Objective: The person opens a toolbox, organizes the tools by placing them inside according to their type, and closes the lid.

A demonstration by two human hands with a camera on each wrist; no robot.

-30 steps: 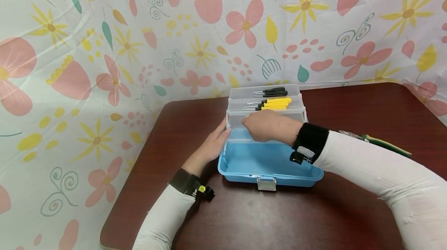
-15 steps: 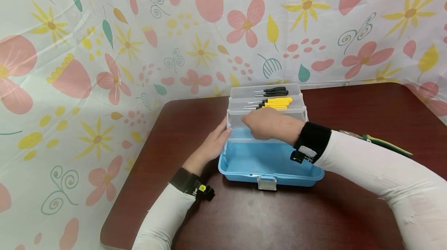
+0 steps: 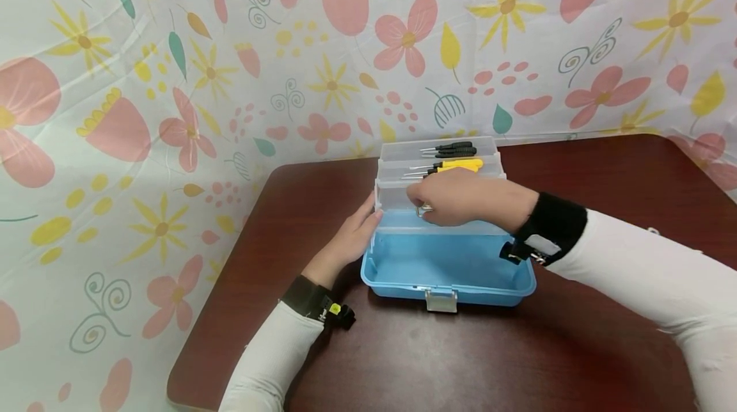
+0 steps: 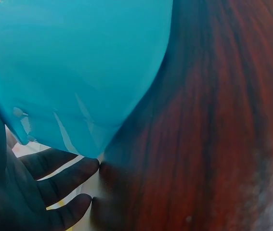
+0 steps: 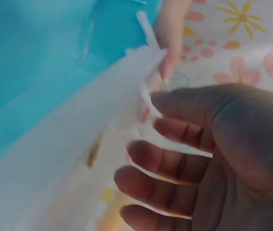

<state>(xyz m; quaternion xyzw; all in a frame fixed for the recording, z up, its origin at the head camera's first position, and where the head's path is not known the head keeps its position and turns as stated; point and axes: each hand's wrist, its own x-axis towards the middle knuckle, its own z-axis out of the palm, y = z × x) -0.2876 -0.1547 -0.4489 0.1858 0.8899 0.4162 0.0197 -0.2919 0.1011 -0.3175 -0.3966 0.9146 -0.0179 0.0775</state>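
A light blue toolbox (image 3: 449, 261) stands with its lid back and its clear tiered trays (image 3: 394, 196) raised. My left hand (image 3: 348, 239) rests against its left side; in the left wrist view the fingers (image 4: 69, 183) lie fairly straight by the blue corner. Over the lowest tray is my right hand (image 3: 455, 198), its fingers loosely bent and apart with nothing between them in the right wrist view. Beside those fingers shows a small brass-coloured piece (image 3: 425, 208), blurred behind the tray wall from the wrist. Yellow-handled screwdrivers (image 3: 460, 164) and black-handled screwdrivers (image 3: 457, 150) lie in the upper trays.
A dark red wooden table (image 3: 437, 361) carries the toolbox. Its clear latch (image 3: 441, 301) hangs at the front. Behind is a flower-patterned cloth (image 3: 345, 79). My right sleeve (image 3: 639, 271) crosses the table's right side.
My right hand has loosened and shifted right, uncovering the brass-coloured piece. The right forearm now covers the green-handled pliers on the table. My left hand stays put.
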